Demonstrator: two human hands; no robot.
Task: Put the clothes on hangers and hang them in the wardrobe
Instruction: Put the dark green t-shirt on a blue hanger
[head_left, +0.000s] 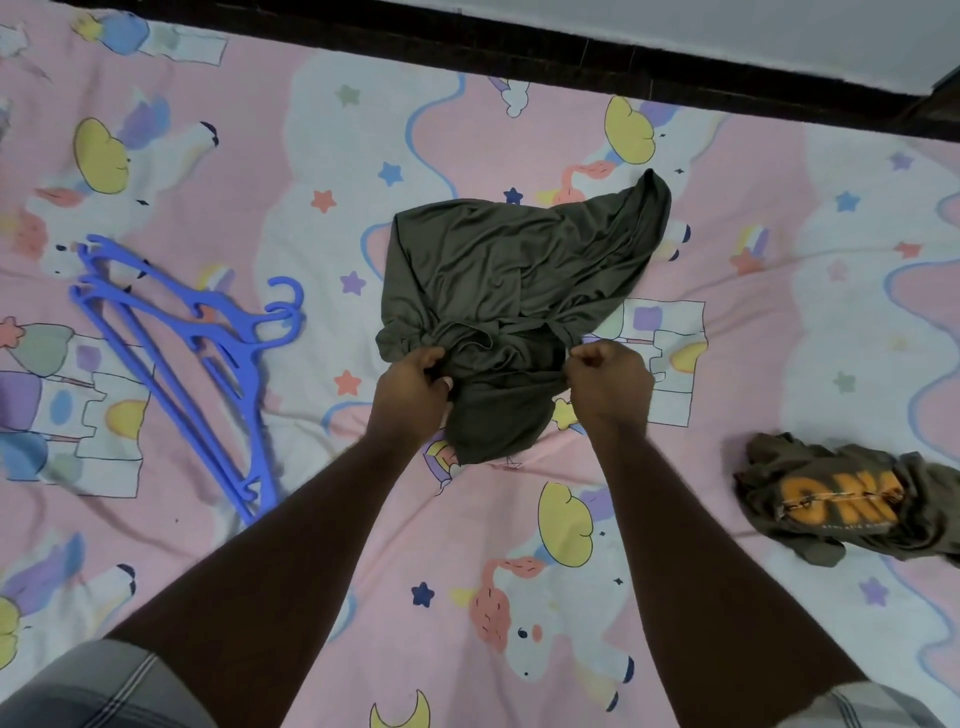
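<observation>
Left hand (415, 387) and right hand (605, 382) each pinching bunched near edge of olive t-shirt (514, 280) on bed (519, 519), blue hangers (192, 332) left, fingertips hidden in cloth, second printed shirt (852, 501) cut off right.

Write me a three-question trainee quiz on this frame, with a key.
1. True or false: the blue hangers lie on the person's right.
2. What do the left hand and right hand both grip? A) a hanger B) the plain olive shirt C) the bedsheet
3. What colour is the lettering on the crumpled shirt?

Key: 1 false; 2 B; 3 orange.
</observation>
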